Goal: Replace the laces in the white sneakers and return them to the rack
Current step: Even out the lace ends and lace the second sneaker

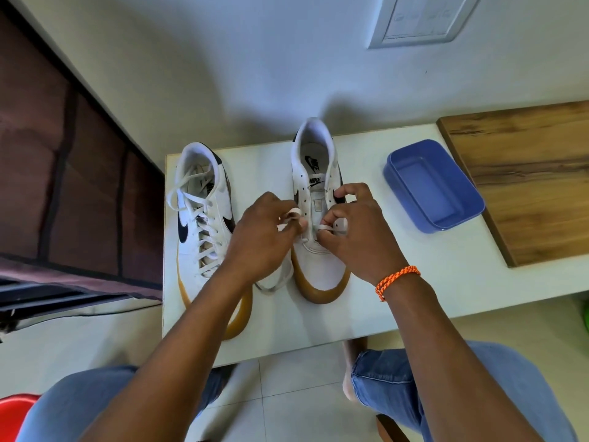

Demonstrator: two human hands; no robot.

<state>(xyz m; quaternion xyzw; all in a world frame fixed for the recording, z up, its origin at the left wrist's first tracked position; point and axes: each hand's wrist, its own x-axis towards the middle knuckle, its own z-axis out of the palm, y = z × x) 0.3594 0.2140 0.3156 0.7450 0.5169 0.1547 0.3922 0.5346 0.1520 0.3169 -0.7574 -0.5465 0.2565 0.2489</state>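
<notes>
Left sneaker (204, 224) laced; left hand (264, 234) and right hand (357, 231) each pinch white lace (328, 227) at right sneaker's (318, 218) lowest eyelets; upper rows, racking remain.

Soft, even daylight fills the view, bright without harshness. It seems to fall from above and behind the person, since a broad, blurred shadow lies on the wall (287, 74) above the right sneaker (318, 199). The white table (414, 282) reflects the light evenly, with no hard glare. The blue tray (433, 186) shows a pale sheen on its floor. The fingertips (294, 215) and the lace (328, 227) look slightly smeared by motion. The wide lens bends straight lines near the edges: the dark cabinet (63, 186) and the wooden board (526, 186) lean outward. The corners look softer.
</notes>
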